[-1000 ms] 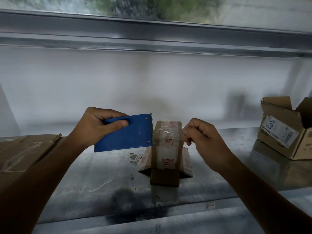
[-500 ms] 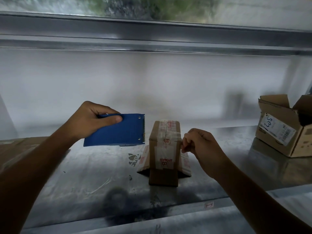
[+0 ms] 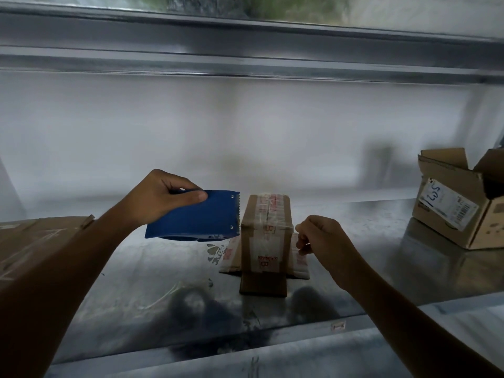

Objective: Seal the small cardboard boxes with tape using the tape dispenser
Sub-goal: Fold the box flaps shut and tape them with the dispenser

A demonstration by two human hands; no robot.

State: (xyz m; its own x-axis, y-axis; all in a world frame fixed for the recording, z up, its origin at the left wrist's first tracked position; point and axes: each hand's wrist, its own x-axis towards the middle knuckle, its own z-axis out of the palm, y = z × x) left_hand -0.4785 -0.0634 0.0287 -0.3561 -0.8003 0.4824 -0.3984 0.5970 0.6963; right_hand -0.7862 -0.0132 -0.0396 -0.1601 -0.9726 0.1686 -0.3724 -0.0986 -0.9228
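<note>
While the left hand [image 3: 161, 197] grips the blue tape dispenser [image 3: 195, 214] with its fingers over the top and its thumb across the near face, the toothed end points right at the small cardboard box [image 3: 266, 236]. Half a second ago a clear gap lay between those teeth and the box. Now the teeth stand right at the box's upper left edge, and whether they touch it is too close to tell.

That box stands near the middle of the tabletop [image 3: 152, 285], its lower flaps spread flat to the left, right and front. Clear tape [image 3: 268, 214] with red print runs over its top and down its near face.

Just beside the box's right side sits the right hand [image 3: 321, 244], fingers curled inward. It is about where it was half a second ago and lower than a second ago, when it was up by the top right edge. Whether it pinches tape or only rests against the box, I cannot tell.

An open carton [image 3: 450, 211] with a white label [image 3: 447, 207] stands at the tabletop's right edge. Flattened cardboard [image 3: 32, 241] lies at the left edge, partly behind the left forearm.
</note>
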